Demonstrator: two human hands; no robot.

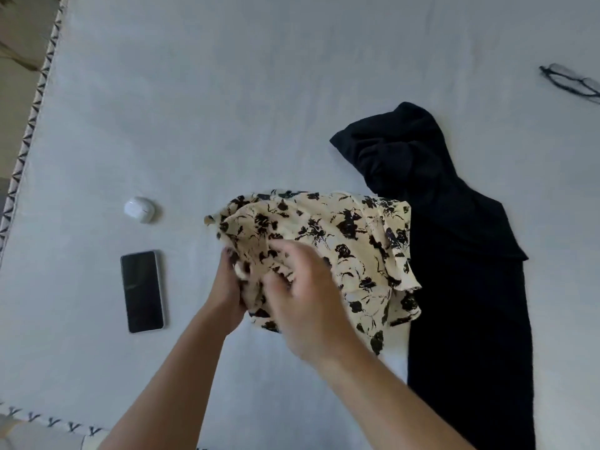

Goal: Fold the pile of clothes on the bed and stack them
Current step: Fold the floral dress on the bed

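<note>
Left grip: the left hand (227, 284) has its fingers curled into the near left edge of the floral garment (328, 251), holding a bunch of the cloth.
Right grip: the right hand (305, 303) lies over the same garment just right of the left hand, back toward the camera; it is blurred, and whether its fingers pinch the cloth or only rest on it I cannot tell.
Floral garment: cream cloth with a black flower print, bunched and rumpled, lifted at the near left edge by the hands; its right edge overlaps the black garment (454, 254).
Black garment: lies along the right side of the bed (227, 92), crumpled at the far end, flatter toward the near edge.
Phone: a dark-screened phone (142, 291) lies flat on the sheet, left of the hands.
Earbud case: a small white case (139, 209) sits beyond the phone.
Glasses: dark-framed glasses (571, 82) lie at the far right, well apart from the clothes.
Bed: pale sheet with a patterned border along the left and near edges.
</note>
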